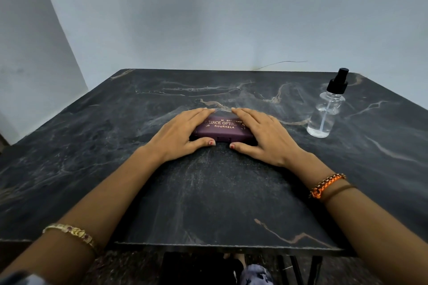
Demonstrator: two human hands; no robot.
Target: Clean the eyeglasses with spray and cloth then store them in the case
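A closed, maroon, rectangular eyeglass case with gold lettering (223, 131) lies flat near the middle of the dark marble-patterned table (208, 192). The left hand (179, 134) cups its left end and the right hand (261, 136) its right end, fingers spread flat over the lid and thumbs pressed against the near edge. A clear plastic spray bottle with a black nozzle (326, 109) stands upright, far right, well apart from both hands.
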